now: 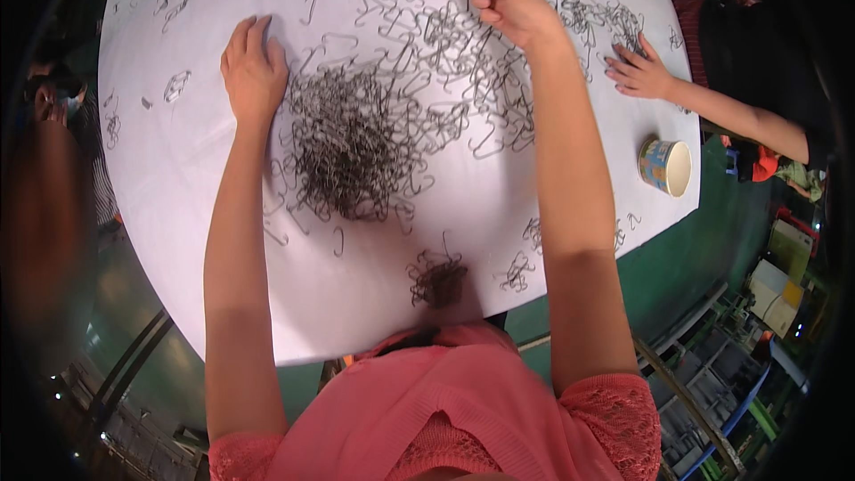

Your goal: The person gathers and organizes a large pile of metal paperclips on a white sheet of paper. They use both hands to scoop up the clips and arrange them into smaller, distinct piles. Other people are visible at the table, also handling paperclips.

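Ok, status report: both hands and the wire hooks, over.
Left hand flat beside the wire hook pile. Right hand closed among scattered hooks. Co-worker's hand nearby, apart.

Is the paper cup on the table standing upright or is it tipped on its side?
Tipped. The paper cup lies on its side near the table edge, its open mouth facing right; inside looks empty.

Right hand [509, 5] fingers — curled, grip hidden
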`<state>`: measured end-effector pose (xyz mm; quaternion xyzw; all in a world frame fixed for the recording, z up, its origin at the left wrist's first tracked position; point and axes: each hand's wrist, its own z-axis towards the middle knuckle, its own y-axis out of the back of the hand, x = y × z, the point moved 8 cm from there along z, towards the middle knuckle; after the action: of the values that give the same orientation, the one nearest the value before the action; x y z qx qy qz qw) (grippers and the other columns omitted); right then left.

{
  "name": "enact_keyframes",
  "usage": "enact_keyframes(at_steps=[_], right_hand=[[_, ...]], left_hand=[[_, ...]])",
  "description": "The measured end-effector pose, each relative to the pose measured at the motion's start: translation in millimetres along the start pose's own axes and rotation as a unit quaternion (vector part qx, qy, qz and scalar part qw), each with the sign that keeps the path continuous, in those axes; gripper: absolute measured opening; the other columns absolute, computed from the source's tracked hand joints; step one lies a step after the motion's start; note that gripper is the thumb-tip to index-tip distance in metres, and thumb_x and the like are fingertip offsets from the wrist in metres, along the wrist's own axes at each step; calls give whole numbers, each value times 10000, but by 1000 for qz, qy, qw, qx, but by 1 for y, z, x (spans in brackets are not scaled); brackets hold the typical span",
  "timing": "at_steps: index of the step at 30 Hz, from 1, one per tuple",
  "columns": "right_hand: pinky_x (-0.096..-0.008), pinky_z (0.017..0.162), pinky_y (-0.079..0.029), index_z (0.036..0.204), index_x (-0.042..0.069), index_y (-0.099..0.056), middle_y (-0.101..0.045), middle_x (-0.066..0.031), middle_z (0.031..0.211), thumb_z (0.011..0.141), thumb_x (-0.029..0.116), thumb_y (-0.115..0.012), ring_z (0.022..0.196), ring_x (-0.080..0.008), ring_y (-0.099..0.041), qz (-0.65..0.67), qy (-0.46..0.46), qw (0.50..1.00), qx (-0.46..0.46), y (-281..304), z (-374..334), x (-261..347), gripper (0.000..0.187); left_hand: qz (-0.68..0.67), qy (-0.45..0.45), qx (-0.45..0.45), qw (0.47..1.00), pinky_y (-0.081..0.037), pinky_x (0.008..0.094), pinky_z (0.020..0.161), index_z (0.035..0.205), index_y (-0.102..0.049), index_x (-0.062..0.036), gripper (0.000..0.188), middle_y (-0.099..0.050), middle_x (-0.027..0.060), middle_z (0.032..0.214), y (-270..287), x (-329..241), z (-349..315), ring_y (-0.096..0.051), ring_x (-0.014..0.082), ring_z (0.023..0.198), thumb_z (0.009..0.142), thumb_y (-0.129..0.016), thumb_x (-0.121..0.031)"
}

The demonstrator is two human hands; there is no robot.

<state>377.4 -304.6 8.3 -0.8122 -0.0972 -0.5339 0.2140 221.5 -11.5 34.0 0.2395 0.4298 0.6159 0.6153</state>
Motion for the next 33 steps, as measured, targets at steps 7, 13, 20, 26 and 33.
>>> enact_keyframes(at_steps=[7, 13, 20, 26, 33], right_hand=[[-178, 496, -357, 985, 7, -586, -588, -18, 808, 916, 145, -572, 600, -50, -447, -4, -87, 995, 52, -21, -140, -41, 155], [-191, 507, -424, 935, 45, -637, -604, 20, 714, 869, 73, -625, 594, -43, -527, -117, -172, 977, 40, -66, -303, -99, 74], [-299, 578, -465, 934, 25, -620, -613, -82, 842, 793, 35, -682, 639, -173, -582, -339, -1, 940, -35, -77, -330, -92, 154], [-343, 635, -475, 944, 41, -631, -604, -108, 900, 799, 70, -661, 693, -240, -582, -449, 85, 885, -87, -58, -275, -42, 151], [-391, 764, -481, 1036, 61, -628, -579, -110, 1078, 795, 108, -661, 957, -281, -566, -624, 243, 720, -182, -37, -202, -11, 247]], left_hand=[[0, -9, -11, 1000, -373, 421, 963, 1118, -575, -71, 293, -570, 140, 1158, 16, 2, -19, -513, 313, 1108, 844, -506, -144], [-35, -8, -12, 999, -407, 435, 913, 1069, -581, -54, 257, -597, 157, 1079, 8, -3, -1, -541, 343, 1040, 841, -489, -126], [-29, -8, -29, 999, -432, 444, 870, 1043, -587, -50, 240, -609, 166, 1032, 14, -5, 2, -558, 366, 987, 840, -483, -127], [-34, -11, -31, 999, -423, 440, 886, 1026, -592, -44, 230, -607, 162, 1017, 15, -2, -2, -552, 358, 989, 834, -492, -121], [-19, -1, -30, 999, -392, 443, 939, 1075, -579, -48, 260, -581, 167, 1115, 6, 4, 0, -524, 354, 1064, 844, -495, -133]])
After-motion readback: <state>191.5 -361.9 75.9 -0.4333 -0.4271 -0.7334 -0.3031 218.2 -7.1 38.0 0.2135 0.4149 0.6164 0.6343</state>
